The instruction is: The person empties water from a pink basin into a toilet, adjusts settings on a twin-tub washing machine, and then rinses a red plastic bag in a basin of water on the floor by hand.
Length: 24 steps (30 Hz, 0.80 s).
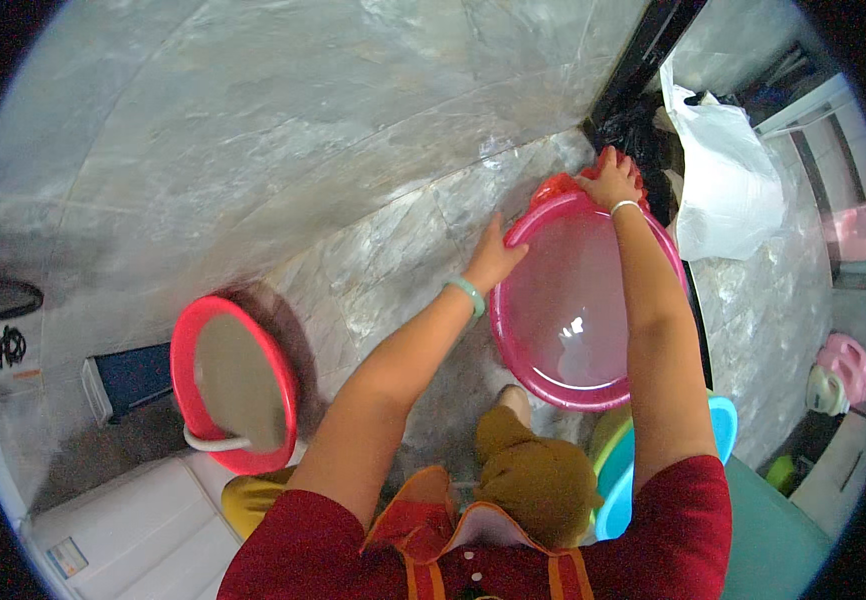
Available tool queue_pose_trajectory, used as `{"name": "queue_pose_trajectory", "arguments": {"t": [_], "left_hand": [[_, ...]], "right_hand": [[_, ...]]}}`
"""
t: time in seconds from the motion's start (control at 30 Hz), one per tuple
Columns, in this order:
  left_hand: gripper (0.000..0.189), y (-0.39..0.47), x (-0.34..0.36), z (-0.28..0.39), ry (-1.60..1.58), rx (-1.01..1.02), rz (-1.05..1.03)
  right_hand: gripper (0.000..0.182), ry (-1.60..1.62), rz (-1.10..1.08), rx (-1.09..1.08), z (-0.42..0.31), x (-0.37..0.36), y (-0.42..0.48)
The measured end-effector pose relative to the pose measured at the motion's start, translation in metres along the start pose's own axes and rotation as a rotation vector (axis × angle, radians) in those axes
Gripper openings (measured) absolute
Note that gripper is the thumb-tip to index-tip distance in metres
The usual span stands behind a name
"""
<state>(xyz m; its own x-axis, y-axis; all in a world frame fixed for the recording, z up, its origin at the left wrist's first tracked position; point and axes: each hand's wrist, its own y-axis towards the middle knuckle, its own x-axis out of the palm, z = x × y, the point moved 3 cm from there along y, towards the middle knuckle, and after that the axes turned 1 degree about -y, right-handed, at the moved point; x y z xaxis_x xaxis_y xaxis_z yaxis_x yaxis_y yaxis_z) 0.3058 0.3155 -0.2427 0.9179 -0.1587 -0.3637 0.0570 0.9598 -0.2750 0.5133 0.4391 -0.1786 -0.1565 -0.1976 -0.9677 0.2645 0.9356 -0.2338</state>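
A large pink plastic basin [504, 330] full of cloudy liquid stands before me. My left hand [497, 259] grips its left rim, thumb on the inner side and fingers outside. At the far rim, my right hand [613, 184] grasps crumpled red plastic [557, 187], apparently a bag, bunched against the basin's outer edge. How far the plastic runs behind the basin is hidden. My right forearm crosses above the liquid. To the left, a red bucket [178, 352] with a white handle [215, 442] holds greyish liquid.
Blue [617, 506] and green [609, 442] basins sit below my right arm. A white sheet or bag [729, 180] and black plastic [628, 135] lie beyond the basin. A tiled wall [290, 135] rises ahead. A white appliance [133, 532] stands lower left. Pink and white jugs [842, 364] are far right.
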Motion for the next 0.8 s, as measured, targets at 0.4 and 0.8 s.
{"name": "queue_pose_trajectory", "arguments": {"t": [0.4,0.8], "left_hand": [[0.053,0.079,0.033,0.046,0.626,0.144,-0.146],[0.040,0.050,0.032,0.063,0.373,0.225,-0.017]], "right_hand": [[0.047,-0.209,-0.882,-0.458,-0.043,0.058,0.056],[0.032,0.316,-0.117,-0.454,-0.036,0.071,0.073]]}}
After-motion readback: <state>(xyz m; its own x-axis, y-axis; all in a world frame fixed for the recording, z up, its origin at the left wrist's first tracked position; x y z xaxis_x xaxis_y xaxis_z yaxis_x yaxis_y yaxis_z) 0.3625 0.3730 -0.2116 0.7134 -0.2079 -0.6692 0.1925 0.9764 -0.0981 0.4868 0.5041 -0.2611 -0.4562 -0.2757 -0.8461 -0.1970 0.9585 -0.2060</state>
